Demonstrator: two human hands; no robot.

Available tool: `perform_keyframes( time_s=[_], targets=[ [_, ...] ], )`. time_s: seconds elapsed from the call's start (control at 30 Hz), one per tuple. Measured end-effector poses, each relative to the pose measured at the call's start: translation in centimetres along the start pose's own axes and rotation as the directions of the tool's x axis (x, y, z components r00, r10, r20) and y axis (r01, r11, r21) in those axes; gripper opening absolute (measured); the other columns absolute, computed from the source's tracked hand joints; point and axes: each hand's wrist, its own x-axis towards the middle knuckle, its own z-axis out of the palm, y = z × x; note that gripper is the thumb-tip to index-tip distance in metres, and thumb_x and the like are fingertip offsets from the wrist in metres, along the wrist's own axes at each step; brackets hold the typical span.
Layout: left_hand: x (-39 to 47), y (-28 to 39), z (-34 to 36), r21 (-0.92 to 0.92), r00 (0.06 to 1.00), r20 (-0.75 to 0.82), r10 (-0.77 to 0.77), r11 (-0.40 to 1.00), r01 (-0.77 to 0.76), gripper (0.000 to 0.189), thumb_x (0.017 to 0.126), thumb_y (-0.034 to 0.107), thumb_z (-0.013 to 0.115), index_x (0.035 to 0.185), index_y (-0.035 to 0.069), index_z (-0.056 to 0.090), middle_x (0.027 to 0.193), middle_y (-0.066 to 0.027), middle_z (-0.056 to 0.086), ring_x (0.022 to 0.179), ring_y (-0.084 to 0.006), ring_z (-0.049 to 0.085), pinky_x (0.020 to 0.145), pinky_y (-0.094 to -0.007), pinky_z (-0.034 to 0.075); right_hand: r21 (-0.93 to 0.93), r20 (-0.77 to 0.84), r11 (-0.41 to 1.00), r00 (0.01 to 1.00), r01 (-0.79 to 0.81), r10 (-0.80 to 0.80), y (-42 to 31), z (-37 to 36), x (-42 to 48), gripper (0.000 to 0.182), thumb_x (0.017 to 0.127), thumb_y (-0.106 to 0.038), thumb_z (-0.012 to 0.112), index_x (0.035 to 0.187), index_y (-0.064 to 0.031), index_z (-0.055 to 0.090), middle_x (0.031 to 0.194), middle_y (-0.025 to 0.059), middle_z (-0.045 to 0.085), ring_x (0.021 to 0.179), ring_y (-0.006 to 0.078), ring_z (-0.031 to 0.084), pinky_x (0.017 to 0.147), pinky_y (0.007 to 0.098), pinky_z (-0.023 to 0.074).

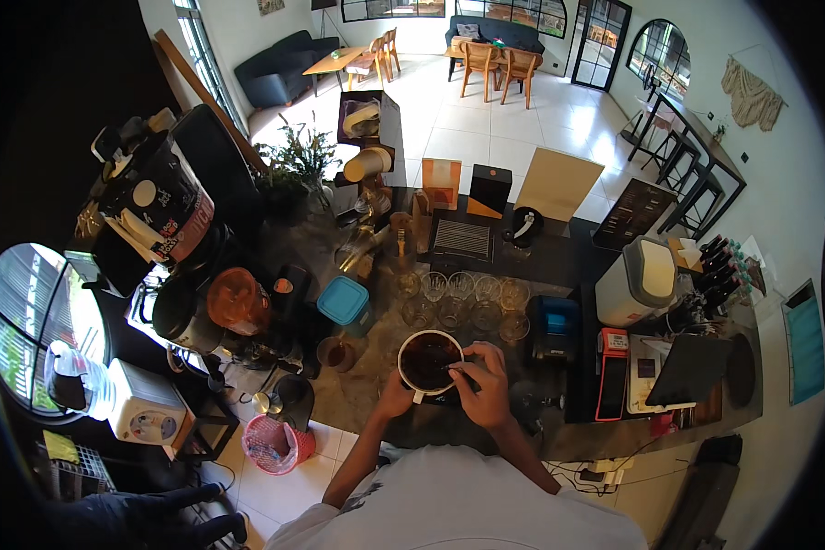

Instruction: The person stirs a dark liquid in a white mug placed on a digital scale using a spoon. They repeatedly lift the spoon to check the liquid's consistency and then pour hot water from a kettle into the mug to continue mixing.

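A round white-rimmed cup (pixel 431 361) of dark liquid is near the counter's front edge, close to my body. My left hand (pixel 394 395) lies against the cup's lower left side; its fingertips are hidden under the rim. Over the right part of the rim, my right hand (pixel 482 385) pinches a thin utensil, perhaps a spoon, whose end goes into the liquid. Beyond the cup are rows of clear glasses (pixel 456 313). To the left stand a small glass of brown liquid (pixel 337 354) and a container with a blue lid (pixel 344 300).
On the right are a blue-and-black device (pixel 553 328), a red card terminal (pixel 612 375) and a white bin (pixel 636 282). A coffee grinder with an orange hopper (pixel 239 301) stands left. A pink waste basket (pixel 278 445) is on the floor. Another person's legs (pixel 172 512) show at lower left.
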Motion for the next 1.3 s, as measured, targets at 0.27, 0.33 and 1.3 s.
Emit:
perform_keyframes(
  time_s=[0.27, 0.33, 1.3],
  targets=[
    [0.2, 2.0, 0.5, -0.044, 0.999, 0.029, -0.020, 0.999, 0.022, 0.043, 0.090, 0.010, 0.085, 0.129, -0.001, 0.072, 0.124, -0.0097, 0.078, 0.112, -0.0171, 0.071, 0.098, -0.0357, 0.057, -0.015, 0.021, 1.000, 1.000, -0.011, 0.012, 0.1, -0.2, -0.7, 0.012, 0.090, -0.011, 0.082, 0.100, -0.0048, 0.079, 0.125, 0.0132, 0.064, 0.134, 0.0393, 0.056, 0.112, 0.0533, 0.0461],
    [0.1, 1.9, 0.7, -0.016, 1.000, 0.002, 0.003, 1.000, -0.003, 0.044, 0.089, 0.010, 0.086, 0.129, -0.001, 0.073, 0.124, -0.0095, 0.078, 0.111, -0.0170, 0.071, 0.098, -0.0358, 0.057, -0.033, -0.016, 0.999, 1.000, -0.018, 0.018, 0.3, 0.1, -1.0, 0.012, 0.089, -0.011, 0.082, 0.099, -0.0053, 0.079, 0.125, 0.0132, 0.064, 0.135, 0.0398, 0.056, 0.112, 0.0535, 0.0454],
    [0.1, -3.0, 1.1, 0.109, 0.993, -0.114, 0.016, 0.994, -0.004, 0.057, 0.088, 0.020, 0.090, 0.135, -0.001, 0.066, 0.132, -0.0146, 0.074, 0.122, -0.0239, 0.069, 0.105, -0.0405, 0.054, -0.027, -0.022, 0.993, 0.993, 0.117, -0.117, 0.3, -0.9, 0.6, 0.013, 0.085, -0.006, 0.087, 0.087, -0.0012, 0.075, 0.101, 0.0123, 0.064, 0.107, 0.0334, 0.064, 0.090, 0.0460, 0.0520]
  ],
)
